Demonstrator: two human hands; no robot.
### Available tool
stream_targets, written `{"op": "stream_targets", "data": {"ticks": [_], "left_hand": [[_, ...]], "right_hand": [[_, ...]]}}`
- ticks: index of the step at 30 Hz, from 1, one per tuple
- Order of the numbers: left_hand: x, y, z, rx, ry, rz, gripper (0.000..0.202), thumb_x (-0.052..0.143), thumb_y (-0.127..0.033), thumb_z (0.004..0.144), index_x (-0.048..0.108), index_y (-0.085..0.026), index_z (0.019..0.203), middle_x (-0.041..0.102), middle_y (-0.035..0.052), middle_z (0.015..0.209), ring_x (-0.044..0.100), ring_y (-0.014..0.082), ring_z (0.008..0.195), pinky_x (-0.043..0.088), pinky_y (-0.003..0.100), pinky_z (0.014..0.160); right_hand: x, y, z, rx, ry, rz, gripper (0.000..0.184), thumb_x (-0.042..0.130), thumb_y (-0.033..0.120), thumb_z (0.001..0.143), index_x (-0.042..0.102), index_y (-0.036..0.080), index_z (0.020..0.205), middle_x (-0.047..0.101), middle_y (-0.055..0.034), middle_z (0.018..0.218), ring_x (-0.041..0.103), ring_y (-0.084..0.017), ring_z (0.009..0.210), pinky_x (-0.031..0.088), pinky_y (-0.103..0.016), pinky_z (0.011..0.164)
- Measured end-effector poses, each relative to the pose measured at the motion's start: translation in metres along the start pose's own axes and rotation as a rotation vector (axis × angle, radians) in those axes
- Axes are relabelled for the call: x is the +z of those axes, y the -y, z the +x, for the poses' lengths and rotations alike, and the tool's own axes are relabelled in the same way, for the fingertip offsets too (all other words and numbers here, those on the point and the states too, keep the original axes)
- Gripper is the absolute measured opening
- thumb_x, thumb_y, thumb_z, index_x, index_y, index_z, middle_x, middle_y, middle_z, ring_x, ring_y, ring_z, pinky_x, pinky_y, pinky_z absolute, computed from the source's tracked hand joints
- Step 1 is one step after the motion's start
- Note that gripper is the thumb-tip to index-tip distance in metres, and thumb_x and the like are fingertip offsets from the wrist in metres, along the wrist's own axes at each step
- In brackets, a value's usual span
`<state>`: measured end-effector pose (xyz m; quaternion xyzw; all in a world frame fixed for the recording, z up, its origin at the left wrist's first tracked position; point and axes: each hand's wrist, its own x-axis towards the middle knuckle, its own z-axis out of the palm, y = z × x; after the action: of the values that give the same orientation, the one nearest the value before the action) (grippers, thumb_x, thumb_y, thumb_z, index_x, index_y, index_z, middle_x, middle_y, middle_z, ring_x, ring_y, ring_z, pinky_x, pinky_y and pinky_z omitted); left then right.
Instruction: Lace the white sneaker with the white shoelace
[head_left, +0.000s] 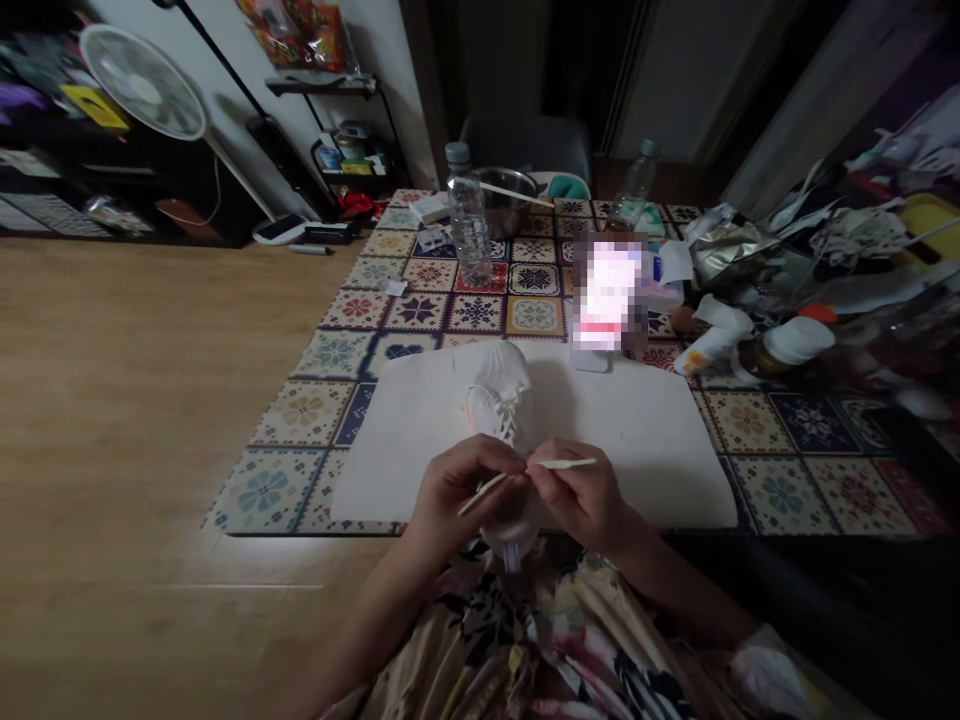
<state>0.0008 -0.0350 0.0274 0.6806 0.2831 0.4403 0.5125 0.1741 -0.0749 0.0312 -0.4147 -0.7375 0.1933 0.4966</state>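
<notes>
A white sneaker (495, 372) stands on a white sheet with its toe pointing away from me and its heel at the table's front edge. My left hand (457, 482) and my right hand (581, 500) meet above the shoe's opening, fingertips pinched close together. Both are closed on the white shoelace (566, 463). One flat end sticks out to the right over my right hand, and another stretch slants down to the left below my left fingers. My fingers hide where the lace strands meet, and my hands cover much of the shoe's rear half.
The white sheet (645, 440) lies on a patterned tablecloth (330, 350). Behind the shoe stand a lit phone (609, 295) on a stand and a clear plastic bottle (469, 225). A metal bowl (514, 200) is farther back. Bottles, including a white-capped jar (795, 345), and clutter crowd the right side.
</notes>
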Motion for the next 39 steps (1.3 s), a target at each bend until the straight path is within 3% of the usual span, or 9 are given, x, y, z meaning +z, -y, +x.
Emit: {"op": "stream_targets", "data": {"ticks": [5,9,13,25,30,33,35,37,39], "left_hand": [[0.000,-0.005,-0.006,-0.005,0.043,0.036,0.010,0.069,-0.028,0.086,0.071,-0.019,0.081,0.072,0.0054,0.078,0.067,0.0158,0.073,0.053,0.027,0.067],[-0.005,-0.004,-0.005,0.131,-0.008,0.127,0.007,0.069,-0.024,0.087,0.075,-0.021,0.090,0.074,0.0051,0.078,0.066,0.0159,0.071,0.054,0.027,0.066],[-0.007,-0.003,-0.003,0.197,-0.049,0.175,0.010,0.067,-0.021,0.088,0.074,-0.022,0.082,0.072,0.0041,0.078,0.065,0.0149,0.073,0.053,0.025,0.068],[-0.004,0.001,-0.004,-0.292,-0.234,-0.204,0.014,0.082,-0.029,0.071,0.075,-0.016,0.073,0.073,0.0024,0.070,0.062,0.0107,0.060,0.050,0.018,0.057],[-0.011,0.012,0.011,-0.368,-0.392,-0.494,0.023,0.085,-0.027,0.066,0.066,-0.014,0.064,0.073,0.0023,0.065,0.063,0.0098,0.057,0.050,0.017,0.055],[-0.022,0.019,0.022,-0.434,-0.541,-0.812,0.024,0.079,-0.024,0.074,0.058,-0.015,0.066,0.074,0.0029,0.075,0.070,0.0137,0.072,0.057,0.022,0.066],[-0.032,0.024,0.026,-0.495,-0.618,-0.957,0.019,0.069,-0.015,0.082,0.056,-0.015,0.069,0.066,-0.0021,0.062,0.067,0.0098,0.065,0.056,0.018,0.061],[-0.042,0.031,0.026,-0.470,-0.643,-1.058,0.019,0.061,-0.007,0.086,0.054,-0.015,0.070,0.051,-0.0080,0.051,0.053,0.0036,0.045,0.049,0.013,0.051],[-0.049,0.038,0.023,-0.402,-0.664,-1.043,0.021,0.060,-0.006,0.086,0.051,-0.015,0.069,0.042,-0.0103,0.047,0.040,0.0017,0.036,0.038,0.011,0.040]], "right_hand": [[0.004,0.002,-0.003,0.203,-0.228,0.084,0.021,0.058,0.026,0.091,0.055,0.022,0.071,0.054,0.0037,0.059,0.049,-0.010,0.050,0.041,-0.023,0.049],[0.002,0.002,0.000,0.129,-0.073,0.114,0.009,0.055,0.022,0.092,0.063,0.022,0.097,0.067,-0.0021,0.082,0.062,-0.014,0.072,0.051,-0.025,0.064],[0.000,0.001,0.004,0.015,0.036,0.126,0.013,0.053,0.015,0.088,0.063,0.021,0.095,0.064,-0.0048,0.088,0.063,-0.017,0.084,0.053,-0.030,0.076],[0.009,-0.005,0.006,-0.324,-0.073,-0.311,0.014,0.054,0.016,0.093,0.060,0.026,0.101,0.066,-0.0027,0.090,0.057,-0.016,0.073,0.047,-0.031,0.066],[0.008,-0.009,0.008,-0.058,-0.153,0.203,0.004,0.057,0.027,0.094,0.060,0.029,0.091,0.067,-0.0031,0.100,0.061,-0.021,0.100,0.050,-0.039,0.086],[0.004,-0.019,0.007,0.189,-0.283,0.578,0.019,0.063,0.043,0.089,0.054,0.028,0.082,0.067,-0.0011,0.085,0.063,-0.023,0.102,0.049,-0.045,0.094],[-0.003,-0.026,0.006,0.340,-0.351,0.790,0.026,0.067,0.047,0.086,0.050,0.028,0.079,0.056,0.0038,0.064,0.063,-0.019,0.077,0.052,-0.043,0.089],[-0.012,-0.032,0.003,0.434,-0.383,0.926,0.025,0.070,0.043,0.084,0.050,0.029,0.078,0.039,0.0078,0.055,0.046,-0.013,0.052,0.053,-0.033,0.071],[-0.019,-0.037,-0.001,0.465,-0.393,0.970,0.022,0.069,0.039,0.085,0.051,0.029,0.079,0.028,0.0087,0.054,0.030,-0.011,0.045,0.043,-0.025,0.052]]}}
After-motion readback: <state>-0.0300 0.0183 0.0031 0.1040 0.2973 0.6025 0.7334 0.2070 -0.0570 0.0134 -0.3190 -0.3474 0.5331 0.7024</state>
